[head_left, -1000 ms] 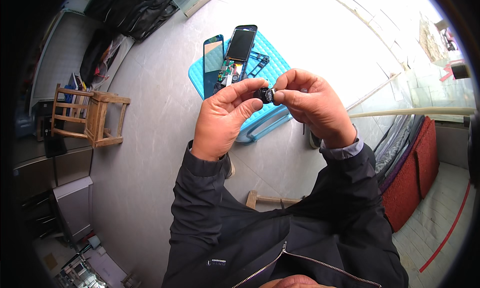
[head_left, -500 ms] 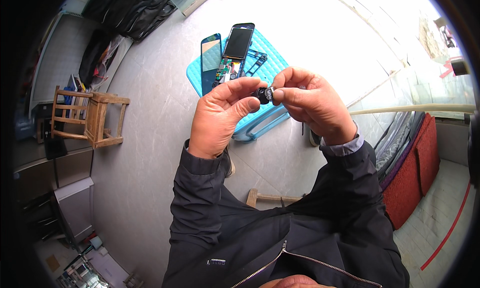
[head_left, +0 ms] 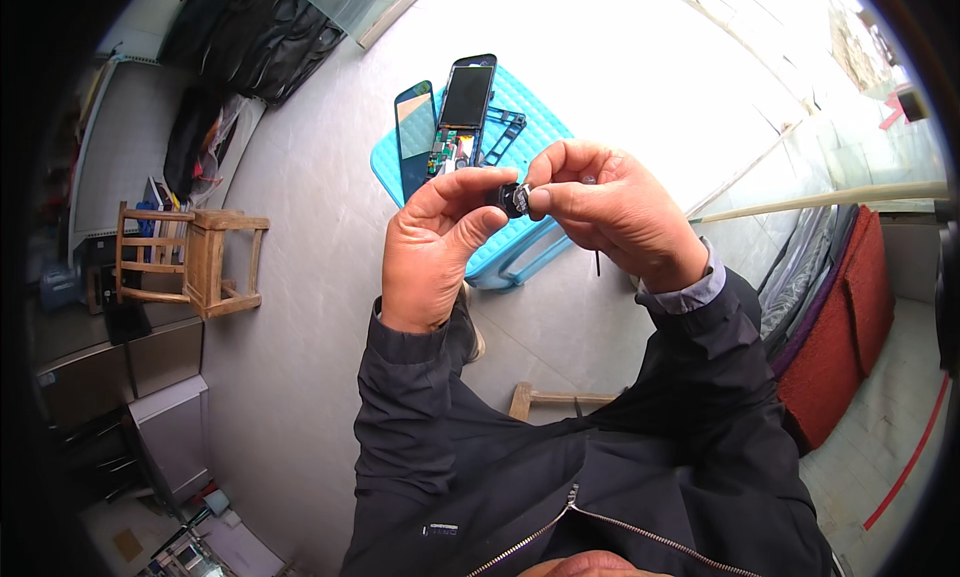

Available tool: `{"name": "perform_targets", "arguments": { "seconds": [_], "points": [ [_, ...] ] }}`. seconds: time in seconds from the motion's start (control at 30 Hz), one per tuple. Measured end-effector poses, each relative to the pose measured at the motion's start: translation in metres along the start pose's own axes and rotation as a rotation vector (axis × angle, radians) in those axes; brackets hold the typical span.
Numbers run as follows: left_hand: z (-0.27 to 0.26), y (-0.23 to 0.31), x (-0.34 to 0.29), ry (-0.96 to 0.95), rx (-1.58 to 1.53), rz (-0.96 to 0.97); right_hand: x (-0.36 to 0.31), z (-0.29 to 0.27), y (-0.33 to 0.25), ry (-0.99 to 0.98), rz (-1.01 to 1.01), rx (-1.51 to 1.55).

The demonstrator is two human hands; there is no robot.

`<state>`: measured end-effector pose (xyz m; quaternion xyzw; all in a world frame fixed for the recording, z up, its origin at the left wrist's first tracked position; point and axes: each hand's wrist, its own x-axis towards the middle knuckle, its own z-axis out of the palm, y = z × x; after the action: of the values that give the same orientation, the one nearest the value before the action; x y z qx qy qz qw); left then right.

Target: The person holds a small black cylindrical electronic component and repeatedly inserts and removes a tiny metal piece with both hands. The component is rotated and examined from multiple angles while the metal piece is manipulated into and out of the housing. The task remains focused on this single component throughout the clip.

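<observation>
Above the stool, my left hand point(head_left: 430, 232) pinches a small black rounded part point(head_left: 513, 200) with a silvery face between thumb and fingers. Its exact kind is too small to make out. My right hand point(head_left: 625, 207) closes thumb and forefinger on the silvery side of the same part. A thin dark rod point(head_left: 598, 264) sticks out below the right hand's curled fingers; most of it is hidden. Beyond the hands lies an opened handheld device point(head_left: 468, 97) with a dark screen and a bare green circuit board. Beside it rest a glossy dark front panel point(head_left: 414, 127) and a black plastic frame point(head_left: 508, 135).
These parts lie on a light-blue plastic stool point(head_left: 540, 112). A wooden chair point(head_left: 210, 267) stands at the left, with cabinets point(head_left: 170, 432) nearer. Rolled red carpet point(head_left: 840, 347) leans at the right. A wooden stool's edge point(head_left: 560, 398) shows between my legs.
Both hands have shifted slightly left and a bit nearer with the small black part, which has turned to show more of its silvery face. The view has moved a little too.
</observation>
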<state>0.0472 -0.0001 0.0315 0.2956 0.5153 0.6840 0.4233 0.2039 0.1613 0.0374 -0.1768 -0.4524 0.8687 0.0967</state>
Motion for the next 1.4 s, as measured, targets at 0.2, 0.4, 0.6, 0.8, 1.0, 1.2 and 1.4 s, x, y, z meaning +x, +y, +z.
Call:
{"name": "perform_targets", "arguments": {
  "seconds": [0.2, 0.4, 0.6, 0.8, 1.0, 1.2, 1.4],
  "points": [
    [0.0, -0.008, 0.001, 0.008, -0.002, 0.059, -0.001, -0.002, 0.001, -0.011, 0.001, 0.018],
    [0.001, -0.013, 0.001, 0.015, -0.012, 0.088, 0.002, 0.002, 0.005, 0.053, -0.037, 0.01],
    [0.001, -0.016, 0.001, 0.035, -0.004, 0.104, 0.002, 0.006, 0.004, 0.07, -0.023, 0.036],
    [0.003, -0.019, 0.002, 0.031, 0.007, 0.149, -0.001, 0.01, 0.004, 0.099, -0.062, 0.012],
    [0.004, -0.019, 0.0, 0.024, -0.001, 0.151, -0.002, 0.012, 0.003, 0.107, -0.077, 0.006],
    [0.003, -0.02, 0.001, 0.011, -0.028, 0.16, -0.003, 0.014, 0.002, 0.098, -0.086, 0.005],
    [0.001, -0.021, 0.001, -0.008, -0.05, 0.195, -0.006, 0.016, 0.002, 0.101, -0.128, -0.049]
  ]
}}
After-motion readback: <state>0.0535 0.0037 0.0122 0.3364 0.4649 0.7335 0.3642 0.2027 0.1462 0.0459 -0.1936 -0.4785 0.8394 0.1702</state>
